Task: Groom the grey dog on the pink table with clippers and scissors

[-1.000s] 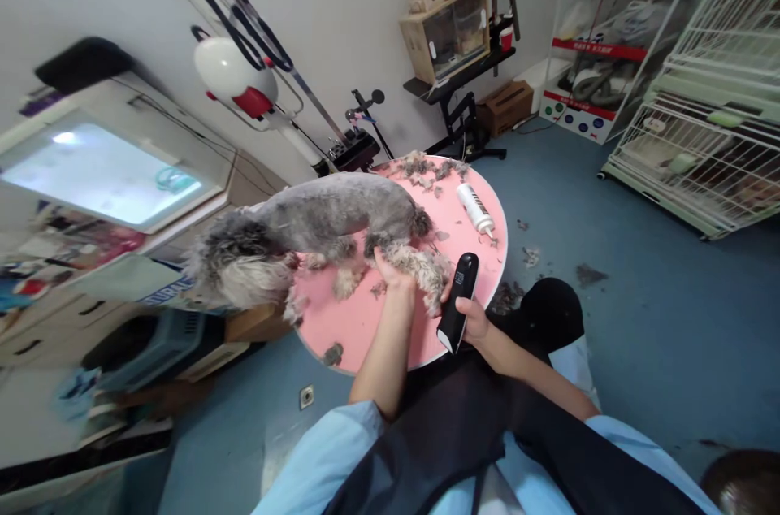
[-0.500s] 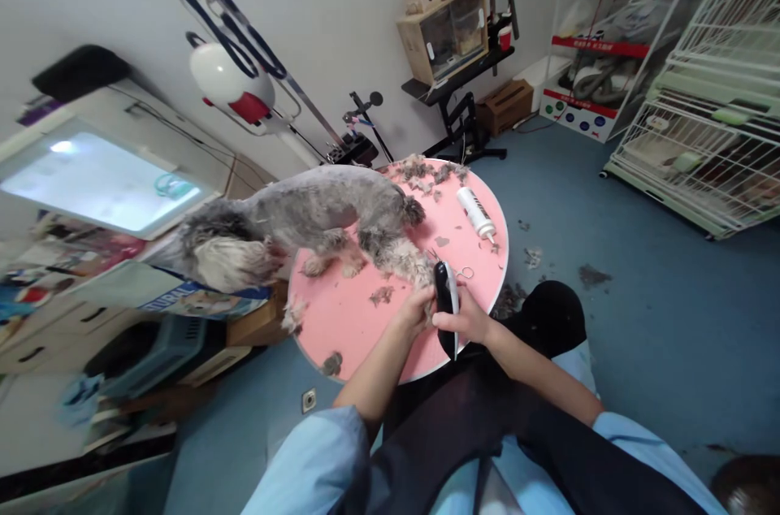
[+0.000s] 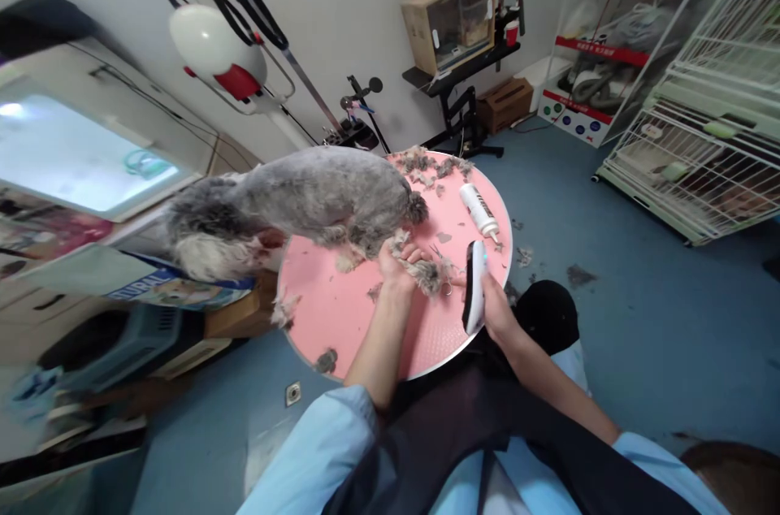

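Note:
A grey dog (image 3: 329, 186) with a close-clipped back stands on a round pink table (image 3: 353, 328), its pale-muzzled head toward the left. My left hand (image 3: 399, 261) is wrapped round one of its hind legs, and the shaggy paw (image 3: 428, 278) sticks out to the right of my fingers. In my right hand (image 3: 495, 305) is a black and white hair clipper (image 3: 474, 287), held upright and apart from the paw. Scissors (image 3: 448, 288) lie behind the paw, partly hidden. A white bottle (image 3: 479, 212) rests on its side toward the right rim.
Clumps of cut hair (image 3: 420, 162) lie along the table's far side, and more hair (image 3: 578, 275) is on the floor. A grooming arm (image 3: 305, 84) and a white and red lamp-like device (image 3: 213, 52) rise behind the dog. Wire cages (image 3: 712, 133) stand at the right.
My left hand has shifted up and left, now round the dog's leg with the paw raised to the right. The clipper in my right hand has moved right, away from the paw.

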Tool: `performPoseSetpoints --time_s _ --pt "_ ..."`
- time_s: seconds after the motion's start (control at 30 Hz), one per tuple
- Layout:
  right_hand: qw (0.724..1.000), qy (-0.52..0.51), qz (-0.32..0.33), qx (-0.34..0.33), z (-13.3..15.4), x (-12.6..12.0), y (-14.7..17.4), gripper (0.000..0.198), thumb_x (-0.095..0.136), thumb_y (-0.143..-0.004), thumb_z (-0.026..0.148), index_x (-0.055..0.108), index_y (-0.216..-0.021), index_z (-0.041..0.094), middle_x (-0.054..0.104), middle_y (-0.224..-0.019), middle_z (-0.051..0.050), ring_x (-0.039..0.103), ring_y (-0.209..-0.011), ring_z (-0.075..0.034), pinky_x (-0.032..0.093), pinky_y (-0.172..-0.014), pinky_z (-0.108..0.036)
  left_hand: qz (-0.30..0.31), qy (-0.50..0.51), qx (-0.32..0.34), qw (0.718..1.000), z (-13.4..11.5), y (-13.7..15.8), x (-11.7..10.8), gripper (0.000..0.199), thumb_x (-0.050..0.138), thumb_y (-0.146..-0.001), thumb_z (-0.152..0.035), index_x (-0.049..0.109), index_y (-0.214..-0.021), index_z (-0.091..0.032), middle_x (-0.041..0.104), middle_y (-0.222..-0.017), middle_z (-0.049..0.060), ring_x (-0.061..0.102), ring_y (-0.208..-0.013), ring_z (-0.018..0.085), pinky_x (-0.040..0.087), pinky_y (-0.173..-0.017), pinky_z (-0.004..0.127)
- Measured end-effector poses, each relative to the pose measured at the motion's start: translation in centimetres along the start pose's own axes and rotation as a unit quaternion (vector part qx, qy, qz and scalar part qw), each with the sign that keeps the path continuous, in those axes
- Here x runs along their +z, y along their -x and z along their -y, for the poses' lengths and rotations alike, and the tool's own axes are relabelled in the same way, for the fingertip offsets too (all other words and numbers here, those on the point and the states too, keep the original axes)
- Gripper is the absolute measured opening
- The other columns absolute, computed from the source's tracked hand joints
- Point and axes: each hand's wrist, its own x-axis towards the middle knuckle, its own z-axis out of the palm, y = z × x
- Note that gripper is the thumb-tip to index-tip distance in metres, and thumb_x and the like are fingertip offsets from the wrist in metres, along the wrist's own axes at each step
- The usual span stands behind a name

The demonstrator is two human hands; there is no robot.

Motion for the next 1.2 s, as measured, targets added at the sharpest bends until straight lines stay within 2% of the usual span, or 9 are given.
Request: performPoseSetpoints --time_s 0.1,0.17,0.27,0.33,0.43,0.63,0.93,1.07,1.2 --pt "0.989 -0.146 0.003 0.035 1.1 -1.2 -0.2 0.045 0.072 -0.075 0.058 0.063 -0.101 0.022 0.076 -0.094 -0.008 0.07 -0.089 -0.027 0.056 -0.082 -0.045 0.049 0.021 0.007 0.999 -0.1 -0.3 0.2 0.039 0.033 -0.089 -0.037 0.027 -0.055 -0.021 0.025 -0.04 -0.008 0.027 -0.032 0.006 0.039 -0.046 0.023" --pt "0.986 -0.163 0.033 0.016 1.7 -1.5 -0.3 0.053 0.081 -0.067 0.055 0.063 -0.105 0.023 0.077 -0.102 -0.01 0.071 -0.097 -0.029 0.056 -0.085 -0.047 0.079 0.024 0.005 0.997 -0.3 -0.7 0.3 0.036 0.036 -0.088 -0.035 0.028 -0.055 -0.021 0.025 -0.04 -0.009 0.026 -0.032 0.006 0.038 -0.045 0.022" --pt "0.991 -0.124 -0.009 -0.046 2.1 -1.2 -0.6 0.059 0.079 -0.063 0.067 0.064 -0.095 0.019 0.078 -0.089 -0.011 0.072 -0.078 -0.026 0.059 -0.065 -0.038 0.092 0.017 -0.011 0.996 -0.4 -1.4 0.3 0.034 0.038 -0.086 -0.034 0.029 -0.055 -0.021 0.024 -0.04 -0.009 0.026 -0.032 0.006 0.037 -0.045 0.022" --pt "0.989 -0.112 -0.051 -0.077 2.2 -0.7 -0.8 0.061 0.075 -0.064 0.071 0.062 -0.094 0.019 0.078 -0.084 -0.01 0.069 -0.061 -0.02 0.054 -0.049 -0.03 0.092 0.016 -0.021 0.995 -0.4 -1.8 0.3 0.034 0.038 -0.085 -0.033 0.027 -0.055 -0.021 0.024 -0.04 -0.009 0.025 -0.031 0.006 0.037 -0.045 0.022" --pt "0.987 -0.099 -0.079 -0.095 2.6 0.0 -1.1 0.057 0.081 -0.067 0.058 0.058 -0.103 0.02 0.078 -0.093 -0.008 0.063 -0.05 -0.013 0.051 -0.043 -0.025 0.093 0.017 -0.033 0.995 -0.2 -2.1 0.4 0.034 0.038 -0.084 -0.033 0.027 -0.054 -0.021 0.023 -0.04 -0.009 0.025 -0.031 0.006 0.037 -0.044 0.023" --pt "0.978 0.008 -0.084 -0.191 3.1 1.5 -1.4 0.049 0.084 -0.07 0.033 0.05 -0.104 0.025 0.077 -0.103 -0.005 0.074 -0.079 -0.02 0.062 -0.073 -0.036 0.11 0.014 -0.046 0.993 -0.2 -1.7 0.3 0.037 0.036 -0.085 -0.035 0.027 -0.053 -0.021 0.021 -0.04 -0.008 0.024 -0.031 0.007 0.039 -0.045 0.024" --pt "0.948 0.107 -0.085 -0.287 2.5 3.0 -1.1 0.045 0.078 -0.075 0.027 0.045 -0.106 0.026 0.076 -0.107 -0.008 0.072 -0.101 -0.024 0.055 -0.095 -0.047 0.113 0.013 -0.037 0.993 -0.8 -0.6 0.8 0.044 0.029 -0.09 -0.034 0.025 -0.049 -0.021 0.019 -0.039 -0.007 0.02 -0.032 0.008 0.04 -0.046 0.026" --pt "0.939 0.102 -0.052 -0.324 2.8 3.3 -0.7 0.042 0.075 -0.078 0.026 0.045 -0.107 0.028 0.074 -0.113 -0.007 0.071 -0.103 -0.024 0.055 -0.095 -0.047 0.115 0.029 -0.028 0.993 -1.0 -0.3 1.0 0.044 0.029 -0.092 -0.035 0.027 -0.05 -0.021 0.019 -0.04 -0.007 0.02 -0.033 0.007 0.039 -0.047 0.025" --pt "0.944 0.098 0.053 -0.311 3.4 2.9 -0.2 0.042 0.076 -0.078 0.029 0.051 -0.111 0.028 0.069 -0.123 -0.009 0.066 -0.116 -0.026 0.053 -0.098 -0.048 0.108 0.038 -0.026 0.993 -1.2 -0.4 1.0 0.042 0.029 -0.092 -0.035 0.026 -0.052 -0.021 0.018 -0.04 -0.008 0.018 -0.033 0.007 0.036 -0.046 0.024"
